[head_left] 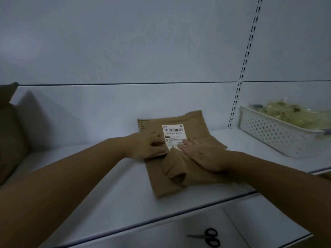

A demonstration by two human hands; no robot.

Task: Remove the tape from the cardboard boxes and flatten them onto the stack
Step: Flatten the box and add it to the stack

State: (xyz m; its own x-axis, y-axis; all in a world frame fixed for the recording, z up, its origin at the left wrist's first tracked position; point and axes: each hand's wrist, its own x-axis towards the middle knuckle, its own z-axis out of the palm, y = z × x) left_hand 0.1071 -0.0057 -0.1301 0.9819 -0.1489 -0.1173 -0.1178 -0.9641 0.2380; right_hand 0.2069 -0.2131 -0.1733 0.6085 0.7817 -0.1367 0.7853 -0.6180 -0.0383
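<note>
Ur left hand [145,146] & right hand [203,157] lie flat, fingers straight, pressing the box [195,120] down mid-shelf [107,169] (light, springy cardboard imo), so push at the creases by that raised flap [174,164].

The shelf [116,185] bears flattened boxes [161,187]; basket [268,136] at right (scissors [209,237] lower, nearer).

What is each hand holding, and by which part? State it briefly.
Nothing is gripped. The left hand presses the flattened cardboard box just left of its label; the right hand presses flat below the label's right corner.
</note>
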